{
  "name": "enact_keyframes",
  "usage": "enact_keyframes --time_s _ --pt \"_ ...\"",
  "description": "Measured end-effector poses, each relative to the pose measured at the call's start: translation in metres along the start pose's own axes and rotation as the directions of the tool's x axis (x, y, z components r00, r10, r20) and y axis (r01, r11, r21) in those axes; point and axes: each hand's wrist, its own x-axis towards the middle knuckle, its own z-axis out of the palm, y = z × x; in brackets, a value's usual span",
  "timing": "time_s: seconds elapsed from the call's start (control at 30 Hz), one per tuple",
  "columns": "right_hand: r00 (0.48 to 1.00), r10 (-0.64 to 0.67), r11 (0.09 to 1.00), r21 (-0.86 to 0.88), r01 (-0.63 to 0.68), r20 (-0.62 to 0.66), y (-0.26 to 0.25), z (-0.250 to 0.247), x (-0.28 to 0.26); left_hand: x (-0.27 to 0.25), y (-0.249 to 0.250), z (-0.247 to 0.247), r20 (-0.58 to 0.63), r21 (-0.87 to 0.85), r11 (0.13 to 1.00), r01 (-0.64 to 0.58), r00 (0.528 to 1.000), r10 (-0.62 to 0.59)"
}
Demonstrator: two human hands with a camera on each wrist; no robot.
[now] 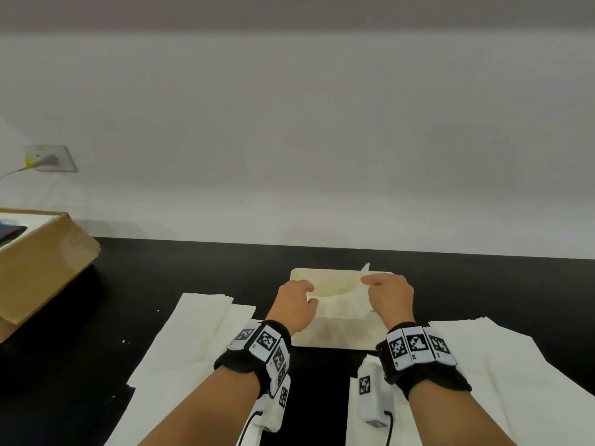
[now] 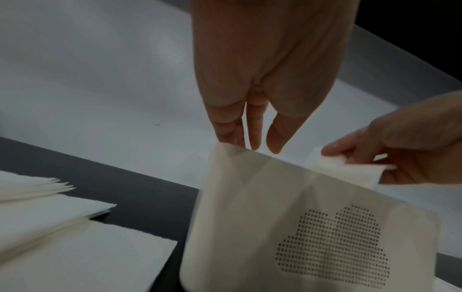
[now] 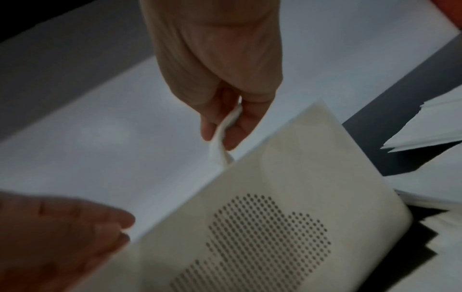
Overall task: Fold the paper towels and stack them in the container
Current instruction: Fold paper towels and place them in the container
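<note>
Stacking step: right hand (image 1: 391,296) pinches folded paper towel (image 1: 335,289) over cream container (image 1: 335,336), left hand (image 1: 297,302) fingers extended at its other end, grip unclear; next, lower it flat inside.

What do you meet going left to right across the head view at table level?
Cardboard box → left paper stack → left hand → right hand → right paper stack. The container sits behind both hands, so I leave it unplaced.
</note>
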Motion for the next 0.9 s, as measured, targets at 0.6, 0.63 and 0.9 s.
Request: enact_keyframes --time_s 0.6,0.63,0.9 --pt "0.998 -0.013 0.852 0.523 0.039 -0.054 0.021 -0.017 0.005 0.013 -0.015 -0.012 -0.053 -0.228 0.973 0.024 0.998 -0.037" --pt "0.998 0.021 0.87 0.492 0.014 -0.065 0.024 -0.014 0.007 0.013 -0.015 -0.014 -0.084 -0.295 0.955 0.04 0.994 -0.068" --pt "0.994 0.106 0.923 0.373 -0.094 -0.011 0.024 -0.008 0.011 0.014 -0.014 -0.012 -0.23 -0.465 0.885 0.023 0.962 -0.145"
